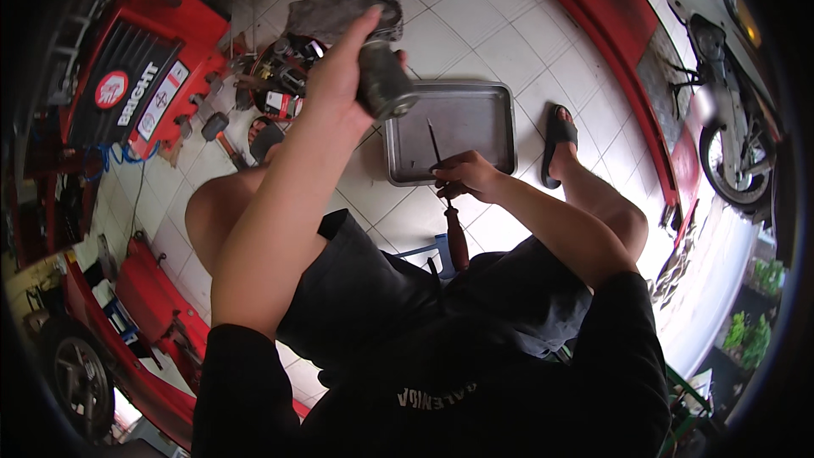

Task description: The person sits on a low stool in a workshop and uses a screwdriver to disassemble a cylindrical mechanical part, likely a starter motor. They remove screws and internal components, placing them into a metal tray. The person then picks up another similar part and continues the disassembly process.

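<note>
Raised over the floor ahead of me, my left hand (339,72) is wrapped around a dark, grimy cylinder (387,85). Its rounded end points down to the right, and the rest is partly covered by my fingers, so its exact kind is unclear. Lower and to the right, my right hand (471,176) pinches a screwdriver (457,239) by its shaft. The red-brown handle hangs toward my lap, and the thin tip points away over a shallow grey metal tray (510,123). Small dark bits lie in the tray.
Beyond my left hand, a dark cloth (318,15) lies near a round holder of tools (287,64). A hammer (219,131) is near my left foot. A red machine (127,68) stands at left; a red lift rail (593,8) and a motorcycle (738,144) are at right.
</note>
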The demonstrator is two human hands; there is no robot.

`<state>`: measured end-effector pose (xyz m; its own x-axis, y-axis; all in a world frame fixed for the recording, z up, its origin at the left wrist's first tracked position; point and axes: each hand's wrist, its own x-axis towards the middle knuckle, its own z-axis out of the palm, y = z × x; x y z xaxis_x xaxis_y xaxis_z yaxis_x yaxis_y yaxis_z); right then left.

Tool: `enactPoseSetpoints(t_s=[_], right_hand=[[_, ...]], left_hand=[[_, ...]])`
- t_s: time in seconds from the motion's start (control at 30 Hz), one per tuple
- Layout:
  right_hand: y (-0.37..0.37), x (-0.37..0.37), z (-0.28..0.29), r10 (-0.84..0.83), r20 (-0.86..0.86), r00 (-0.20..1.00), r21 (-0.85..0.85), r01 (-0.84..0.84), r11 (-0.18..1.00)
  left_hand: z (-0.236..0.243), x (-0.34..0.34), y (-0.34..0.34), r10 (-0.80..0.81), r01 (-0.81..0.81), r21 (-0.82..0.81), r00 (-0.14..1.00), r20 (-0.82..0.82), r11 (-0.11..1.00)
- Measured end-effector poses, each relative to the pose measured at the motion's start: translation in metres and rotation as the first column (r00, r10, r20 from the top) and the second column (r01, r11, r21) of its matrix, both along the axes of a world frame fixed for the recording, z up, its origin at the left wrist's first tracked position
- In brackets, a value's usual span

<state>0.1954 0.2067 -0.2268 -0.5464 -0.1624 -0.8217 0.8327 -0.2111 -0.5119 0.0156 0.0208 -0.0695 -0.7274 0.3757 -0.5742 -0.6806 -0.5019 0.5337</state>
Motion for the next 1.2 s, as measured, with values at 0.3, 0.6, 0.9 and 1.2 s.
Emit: enactPoseSetpoints(t_s=[0.3,0.6,0.9,1.2], right_hand=[[-0.022,0.009,-0.119,0.007,0.174,0.985,0.259,-0.053,0.965],[-0.109,0.011,-0.153,-0.105,0.128,0.986,0.543,0.018,0.839],[-0.083,0.029,-0.181,-0.044,0.282,0.958,0.281,-0.039,0.959],[-0.091,0.037,-0.148,-0.181,0.001,0.984,0.488,0.157,0.859]], left_hand=[[0.026,0.006,-0.020,0.025,-0.023,0.110,1.000,-0.014,0.994],[0.038,0.004,-0.045,0.040,-0.034,0.142,0.998,-0.041,0.989],[0.042,0.007,-0.042,0.024,-0.015,0.161,0.998,-0.052,0.987],[0.030,0.005,-0.039,0.003,0.003,0.104,0.998,-0.055,0.995]])
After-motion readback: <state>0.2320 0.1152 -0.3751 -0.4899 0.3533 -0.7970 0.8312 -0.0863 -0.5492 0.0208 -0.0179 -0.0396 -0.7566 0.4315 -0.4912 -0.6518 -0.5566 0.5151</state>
